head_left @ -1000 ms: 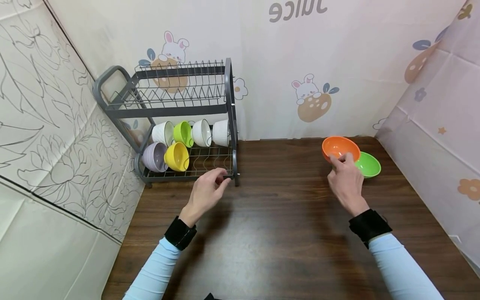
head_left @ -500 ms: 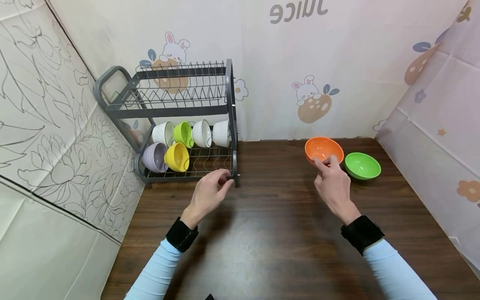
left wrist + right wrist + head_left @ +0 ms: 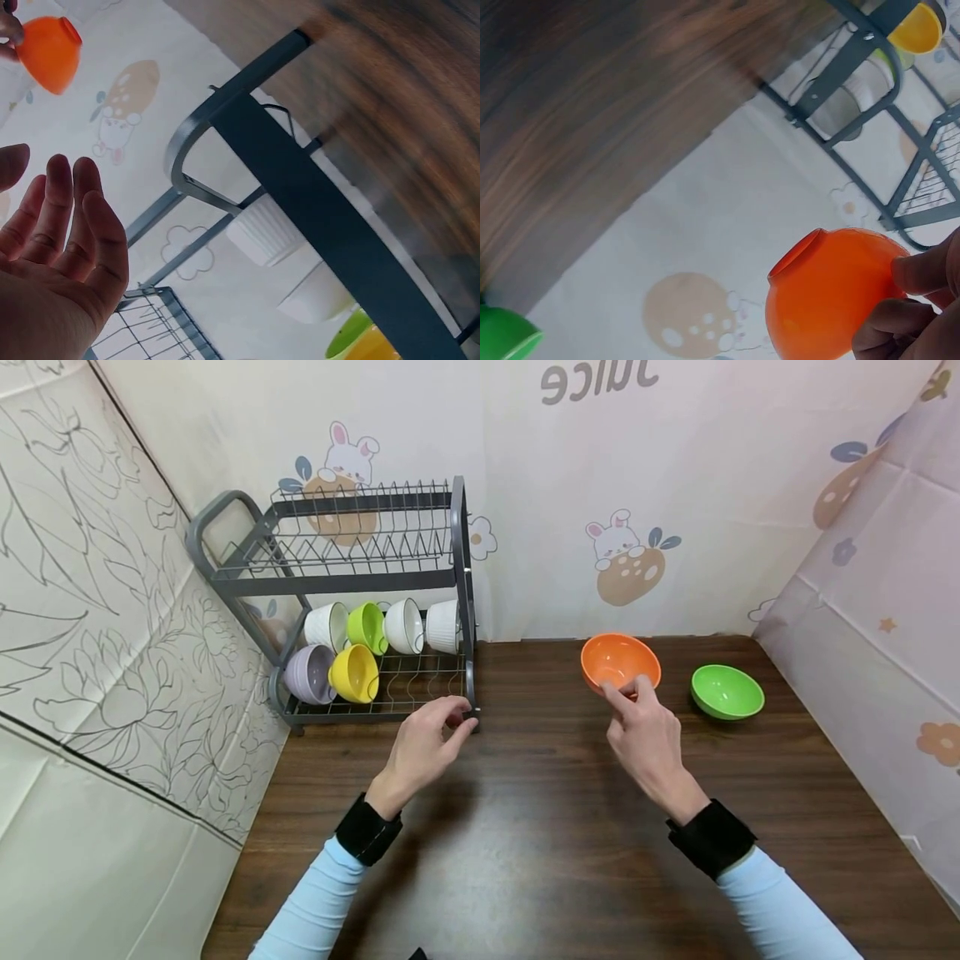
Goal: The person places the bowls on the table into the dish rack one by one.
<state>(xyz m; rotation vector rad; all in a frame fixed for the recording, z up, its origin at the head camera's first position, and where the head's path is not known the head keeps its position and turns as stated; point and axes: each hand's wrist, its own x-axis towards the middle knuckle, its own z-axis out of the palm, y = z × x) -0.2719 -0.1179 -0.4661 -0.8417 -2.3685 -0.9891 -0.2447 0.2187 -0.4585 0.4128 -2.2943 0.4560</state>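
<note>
An orange bowl (image 3: 619,660) is held above the table at its near rim by my right hand (image 3: 647,739), thumb and fingers pinching the edge. In the right wrist view the bowl (image 3: 832,292) shows its outer side and foot ring, clear of the tabletop. My left hand (image 3: 427,743) hovers by the front right corner of a grey two-tier dish rack (image 3: 337,583), fingers loosely bent, holding nothing. Its palm and relaxed fingers (image 3: 97,232) show in the left wrist view. A green bowl (image 3: 727,692) stands on the table, right of my right hand.
On the rack's lower tier sit tilted bowls: a purple one (image 3: 309,675), a yellow one (image 3: 354,674), a lime green one (image 3: 367,628) and several white ones (image 3: 403,627). The upper tier has wire slots. Printed cloth walls border the brown wooden table (image 3: 525,827).
My right hand has carried the orange bowl leftward, away from the green bowl, which is now fully visible. My left hand has shifted slightly to the right.
</note>
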